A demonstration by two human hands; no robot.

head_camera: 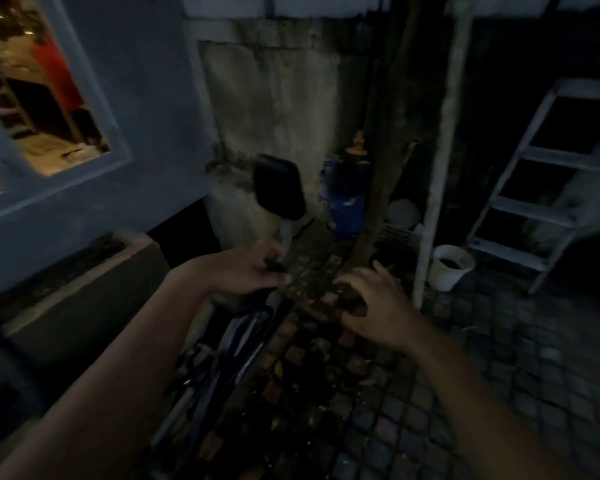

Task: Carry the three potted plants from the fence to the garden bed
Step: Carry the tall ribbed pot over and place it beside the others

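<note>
Dark, blurred view, so we're reading it with caution. Left hand [253, 271] is curled with fingers bent inward, near something dark just under it; we can't tell if it's gripping that or just hovering. Right hand [371, 306] is spread, fingers apart, holding nothing, above the brick paving [326, 358].

Plants: none of the 3 clearly visible. The white bucket [451, 268] by the pole [437, 188] has dark fill that could be soil, but no foliage shows. A dark round rim [383, 258] just beyond the right hand might be a pot; can't confirm. No fence or garden bed identifiable either.

Our read: we're in a reach or search phase, 0 pots in hand.

To do it well:
- Identify the pot before committing; light is poor.
- Take it with both hands low on the wall, not by the stems.
- Keep it upright when lifting.
- Mind the ladder [534, 188] on the right and the dark frame [236, 341] on the ground to the left; narrow passage, uneven bricks.
</note>
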